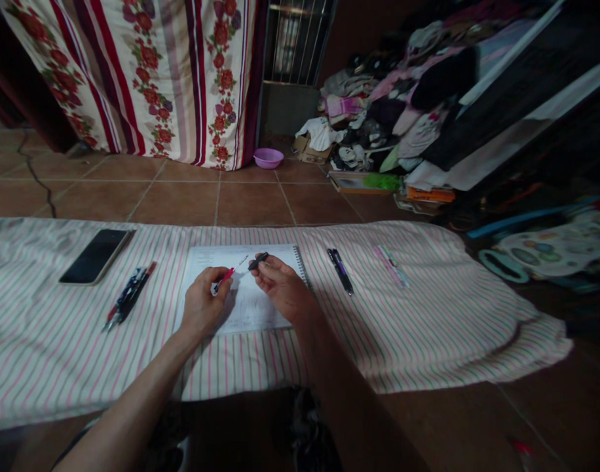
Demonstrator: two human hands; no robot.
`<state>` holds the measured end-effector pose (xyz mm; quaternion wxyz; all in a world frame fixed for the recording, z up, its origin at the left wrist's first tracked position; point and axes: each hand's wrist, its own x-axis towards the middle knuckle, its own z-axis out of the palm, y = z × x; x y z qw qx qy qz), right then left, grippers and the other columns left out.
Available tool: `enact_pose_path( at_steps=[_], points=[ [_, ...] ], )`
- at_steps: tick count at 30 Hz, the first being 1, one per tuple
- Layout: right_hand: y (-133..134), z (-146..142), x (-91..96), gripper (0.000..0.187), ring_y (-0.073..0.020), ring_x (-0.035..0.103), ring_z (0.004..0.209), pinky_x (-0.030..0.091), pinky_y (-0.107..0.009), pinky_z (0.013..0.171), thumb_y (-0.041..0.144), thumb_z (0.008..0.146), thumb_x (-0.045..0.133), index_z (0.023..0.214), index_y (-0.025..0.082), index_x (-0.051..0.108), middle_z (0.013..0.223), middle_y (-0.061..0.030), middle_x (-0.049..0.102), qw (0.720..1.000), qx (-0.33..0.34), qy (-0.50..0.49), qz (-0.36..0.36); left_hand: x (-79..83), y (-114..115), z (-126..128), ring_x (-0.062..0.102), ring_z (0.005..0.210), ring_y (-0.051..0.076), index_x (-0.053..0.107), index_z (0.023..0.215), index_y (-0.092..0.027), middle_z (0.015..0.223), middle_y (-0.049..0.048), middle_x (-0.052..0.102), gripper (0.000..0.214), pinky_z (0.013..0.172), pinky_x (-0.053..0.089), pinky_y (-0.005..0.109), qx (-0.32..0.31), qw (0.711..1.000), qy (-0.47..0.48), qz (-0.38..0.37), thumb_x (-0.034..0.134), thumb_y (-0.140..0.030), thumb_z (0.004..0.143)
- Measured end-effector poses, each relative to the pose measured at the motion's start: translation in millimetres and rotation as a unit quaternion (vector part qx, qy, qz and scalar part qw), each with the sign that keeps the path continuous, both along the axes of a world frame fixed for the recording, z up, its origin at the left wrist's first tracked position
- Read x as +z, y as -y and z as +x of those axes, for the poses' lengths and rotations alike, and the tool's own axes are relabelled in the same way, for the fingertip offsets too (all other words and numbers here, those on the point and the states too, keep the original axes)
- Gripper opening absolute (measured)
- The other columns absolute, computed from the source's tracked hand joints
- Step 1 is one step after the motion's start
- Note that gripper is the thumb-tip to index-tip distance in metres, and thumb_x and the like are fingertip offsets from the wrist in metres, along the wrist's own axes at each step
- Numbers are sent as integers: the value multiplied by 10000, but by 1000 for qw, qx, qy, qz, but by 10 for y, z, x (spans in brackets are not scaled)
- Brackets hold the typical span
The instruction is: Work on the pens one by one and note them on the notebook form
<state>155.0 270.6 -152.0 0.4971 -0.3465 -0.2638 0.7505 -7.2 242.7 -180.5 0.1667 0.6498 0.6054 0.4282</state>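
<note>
Narrowly apart: left hand (204,299), right hand (284,288)

Striped sheet (428,328): matt cloth, creased. Notebook (261,311): matt paper, metal-look spiral (299,260). Red pen part (226,278), black pen part (258,261): plastic-look. Phone (94,257): glossy screen. Basin (268,158): smooth plastic. Curtain (175,78): matt cloth.

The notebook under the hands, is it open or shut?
Open: a white page with faint marks faces up, beside the spiral binding.
</note>
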Motion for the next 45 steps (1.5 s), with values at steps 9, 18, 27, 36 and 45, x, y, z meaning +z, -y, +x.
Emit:
enact_pose_path(
  at_steps=[9,18,27,36,45],
  points=[
    [30,-18,-3,218,-86,572,720,416,-211,689,254,614,736,808,185,662,789,10,649,998,1,54,28,-12,-4,-12,609,794,183,589,870,-192,842,47,650,156,748,479,331,6,1000,2,9,501,-290,786],
    [42,-31,18,207,-103,593,756,416,-244,744,256,619,723,799,177,657,835,-12,666,996,0,78,38,-17,-5,-17,613,800,185,597,879,-185,849,48,656,162,756,479,331,10,1000,2,-2,515,-290,787],
    [32,-22,44,219,-94,577,705,428,-228,685,285,631,689,823,181,670,767,-10,647,993,-32,110,38,-9,-2,-21,614,798,184,602,884,-174,849,53,656,175,747,479,323,8,1000,0,1,512,-292,790],
    [-14,-8,44,296,-82,531,591,444,-229,590,291,631,659,904,178,650,670,22,584,977,-116,170,60,-11,-2,-18,610,795,184,598,867,-191,842,47,654,155,745,481,325,11,1000,-11,12,505,-287,787],
    [-49,88,60,179,-79,517,527,414,-209,500,294,627,646,766,198,588,612,36,583,964,-152,199,87,11,13,-9,602,792,181,598,888,-193,850,45,643,157,751,478,322,0,1000,-28,3,499,-277,798]
  ],
)
